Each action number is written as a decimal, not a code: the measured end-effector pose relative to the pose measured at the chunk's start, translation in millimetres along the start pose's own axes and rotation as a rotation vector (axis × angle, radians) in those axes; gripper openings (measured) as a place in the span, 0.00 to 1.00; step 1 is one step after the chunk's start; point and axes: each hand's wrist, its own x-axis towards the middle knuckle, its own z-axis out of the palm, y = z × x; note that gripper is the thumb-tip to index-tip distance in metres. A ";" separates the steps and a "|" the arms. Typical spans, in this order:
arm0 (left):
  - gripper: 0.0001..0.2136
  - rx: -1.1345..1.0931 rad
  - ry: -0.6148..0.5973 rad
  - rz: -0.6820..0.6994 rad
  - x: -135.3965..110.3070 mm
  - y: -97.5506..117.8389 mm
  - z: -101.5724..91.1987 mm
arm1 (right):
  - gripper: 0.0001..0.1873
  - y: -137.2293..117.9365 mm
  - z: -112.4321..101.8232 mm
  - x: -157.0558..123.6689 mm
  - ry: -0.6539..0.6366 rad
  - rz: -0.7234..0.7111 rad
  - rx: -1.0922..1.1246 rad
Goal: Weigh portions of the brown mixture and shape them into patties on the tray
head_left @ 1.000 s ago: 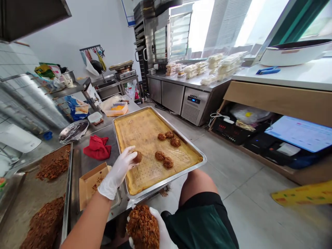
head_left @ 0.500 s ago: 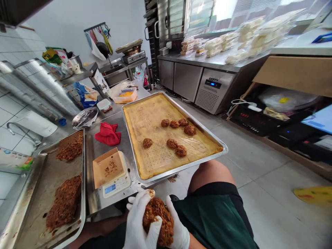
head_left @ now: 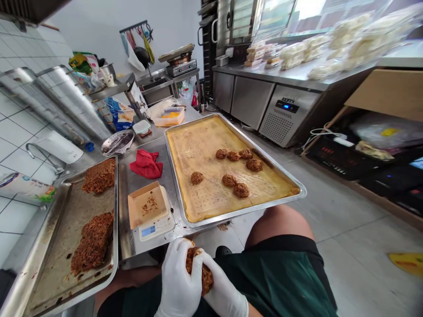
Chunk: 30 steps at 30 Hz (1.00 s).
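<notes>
Steel worktop [head_left: 132, 248] borders the lap [head_left: 271, 273]. Left hand [head_left: 180, 273] and right hand [head_left: 223, 281], both gloved, curl closely around a brown clump [head_left: 206, 279] above the lap. Judgement: uneven squeezing could crumble it, shedding bits. Visible long axis slants, far end leftward towards the scale [head_left: 165, 225]; full outline hidden. Beyond: lined tray [head_left: 198, 141] bearing seven balls [head_left: 241, 190].

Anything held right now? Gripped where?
Yes: a clump of brown mixture, held by its opposite sides between the left hand and right hand.
</notes>
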 end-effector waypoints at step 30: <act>0.05 0.249 0.003 0.065 9.3 -1.4 -23.3 | 0.27 -13.4 -3.4 2.6 -0.342 -0.152 -0.165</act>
